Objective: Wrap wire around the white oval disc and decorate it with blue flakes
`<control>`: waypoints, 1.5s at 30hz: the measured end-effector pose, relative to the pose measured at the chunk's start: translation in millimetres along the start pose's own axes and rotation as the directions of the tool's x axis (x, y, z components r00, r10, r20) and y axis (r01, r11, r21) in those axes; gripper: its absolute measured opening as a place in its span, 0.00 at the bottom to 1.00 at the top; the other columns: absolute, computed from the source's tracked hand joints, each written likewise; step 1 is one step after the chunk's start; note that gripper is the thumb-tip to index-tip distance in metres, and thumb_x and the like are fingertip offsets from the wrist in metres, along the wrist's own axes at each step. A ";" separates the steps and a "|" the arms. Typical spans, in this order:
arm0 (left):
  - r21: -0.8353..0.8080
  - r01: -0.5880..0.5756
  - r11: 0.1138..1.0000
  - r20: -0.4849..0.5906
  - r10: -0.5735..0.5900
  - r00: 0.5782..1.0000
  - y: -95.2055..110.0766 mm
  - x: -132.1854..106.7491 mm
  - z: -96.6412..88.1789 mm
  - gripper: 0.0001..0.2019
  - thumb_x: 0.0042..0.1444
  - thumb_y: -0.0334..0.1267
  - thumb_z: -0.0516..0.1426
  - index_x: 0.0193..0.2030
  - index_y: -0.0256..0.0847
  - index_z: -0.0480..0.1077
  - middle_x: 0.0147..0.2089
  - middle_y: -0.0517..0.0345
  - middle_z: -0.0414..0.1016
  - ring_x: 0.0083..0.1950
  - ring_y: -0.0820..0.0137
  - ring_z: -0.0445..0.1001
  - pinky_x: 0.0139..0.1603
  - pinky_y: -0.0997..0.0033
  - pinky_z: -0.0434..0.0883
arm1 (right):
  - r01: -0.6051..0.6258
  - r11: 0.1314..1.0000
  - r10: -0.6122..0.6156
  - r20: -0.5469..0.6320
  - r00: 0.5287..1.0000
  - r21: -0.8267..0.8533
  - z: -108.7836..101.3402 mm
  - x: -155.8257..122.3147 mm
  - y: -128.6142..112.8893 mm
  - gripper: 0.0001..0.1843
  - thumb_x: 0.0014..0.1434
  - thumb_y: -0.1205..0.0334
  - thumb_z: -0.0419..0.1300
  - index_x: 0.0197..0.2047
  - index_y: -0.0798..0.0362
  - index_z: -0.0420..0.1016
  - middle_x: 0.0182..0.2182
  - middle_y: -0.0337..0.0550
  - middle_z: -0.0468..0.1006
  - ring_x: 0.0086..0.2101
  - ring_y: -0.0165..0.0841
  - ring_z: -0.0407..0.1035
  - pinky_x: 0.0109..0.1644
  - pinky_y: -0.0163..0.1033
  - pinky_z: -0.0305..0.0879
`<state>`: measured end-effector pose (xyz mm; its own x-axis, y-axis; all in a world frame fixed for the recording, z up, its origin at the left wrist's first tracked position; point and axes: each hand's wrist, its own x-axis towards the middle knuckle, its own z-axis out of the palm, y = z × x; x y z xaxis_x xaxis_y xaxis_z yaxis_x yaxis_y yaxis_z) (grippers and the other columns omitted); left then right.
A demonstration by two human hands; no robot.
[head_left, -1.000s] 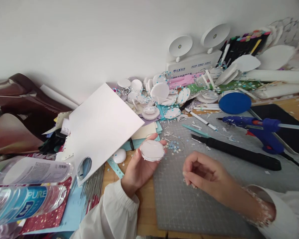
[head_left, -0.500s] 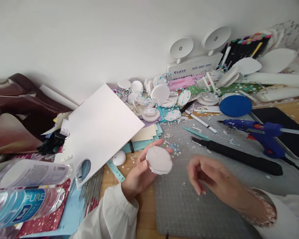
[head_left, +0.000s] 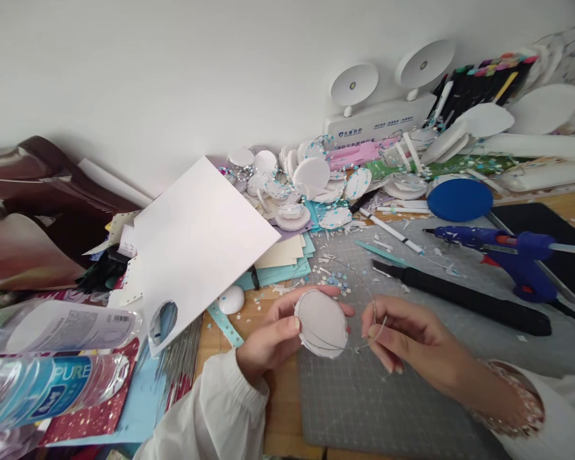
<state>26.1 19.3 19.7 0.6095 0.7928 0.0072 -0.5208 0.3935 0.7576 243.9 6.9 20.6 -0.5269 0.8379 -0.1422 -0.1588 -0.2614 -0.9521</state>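
My left hand point(head_left: 280, 329) grips a white foam disc point(head_left: 322, 319) by its left edge, thumb on the front face and fingers behind. Thin wire point(head_left: 374, 297) curves round the disc and loops up between the two hands. To the right, my right hand point(head_left: 407, 335) pinches this wire between thumb and fingers, a short way from the disc. Under both hands lies a grey cutting mat point(head_left: 345, 409). Small star-shaped bits point(head_left: 335, 281) are scattered just beyond the disc.
A blue glue gun point(head_left: 512, 252), a black-handled knife point(head_left: 469, 300) and a blue round lid point(head_left: 460, 199) lie right. A pile of white discs point(head_left: 311, 176) stands at the back. A white board point(head_left: 201, 236) and water bottles point(head_left: 52, 386) are on the left.
My right hand, formerly with loosely curled fingers, now pinches the wire, which spreads in a wide loop. The disc has moved slightly right and down in view.
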 end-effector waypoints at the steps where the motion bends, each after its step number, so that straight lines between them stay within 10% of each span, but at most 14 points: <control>1: 0.003 0.014 1.000 0.004 -0.014 1.000 0.0 0.0 0.0 0.32 0.53 0.52 0.64 0.60 0.35 0.70 0.53 0.39 0.78 0.46 0.61 0.80 0.44 0.69 0.75 | 0.000 1.000 0.000 0.006 1.000 -0.005 0.3 -0.1 -0.6 0.16 0.62 0.47 0.59 0.33 0.52 0.67 0.17 0.31 0.64 0.18 0.22 0.55 0.21 0.29 0.50; 20: -0.057 0.177 0.983 0.069 -0.173 0.982 -4.5 -1.1 -0.1 0.33 0.47 0.50 0.67 0.57 0.35 0.71 0.43 0.44 0.80 0.38 0.63 0.80 0.36 0.72 0.72 | 0.013 0.991 -0.008 0.034 0.999 -0.132 5.3 -1.1 -9.6 0.17 0.63 0.45 0.57 0.39 0.52 0.72 0.23 0.36 0.71 0.19 0.22 0.59 0.21 0.30 0.55; 37: -0.007 0.119 0.993 0.006 -0.119 0.993 -1.6 3.9 0.5 0.32 0.42 0.41 0.71 0.55 0.40 0.69 0.50 0.43 0.77 0.44 0.60 0.79 0.45 0.65 0.71 | 0.111 0.947 -0.224 -0.371 0.901 -0.303 3.6 6.5 -10.4 0.12 0.57 0.53 0.65 0.43 0.48 0.75 0.33 0.42 0.76 0.33 0.30 0.73 0.35 0.32 0.74; 45: 0.011 0.175 0.984 0.056 -0.175 0.983 -6.2 5.3 1.6 0.32 0.37 0.33 0.74 0.51 0.42 0.70 0.47 0.48 0.76 0.42 0.64 0.78 0.44 0.65 0.71 | 0.178 0.897 -0.318 -0.313 0.895 -0.404 2.0 5.4 -11.2 0.08 0.57 0.55 0.65 0.39 0.47 0.78 0.32 0.42 0.76 0.32 0.31 0.72 0.36 0.35 0.75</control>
<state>33.5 20.4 16.1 0.7236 0.6843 -0.0896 -0.3993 0.5210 0.7544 241.1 13.3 31.0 -0.1597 0.9830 0.0909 0.1013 0.1079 -0.9890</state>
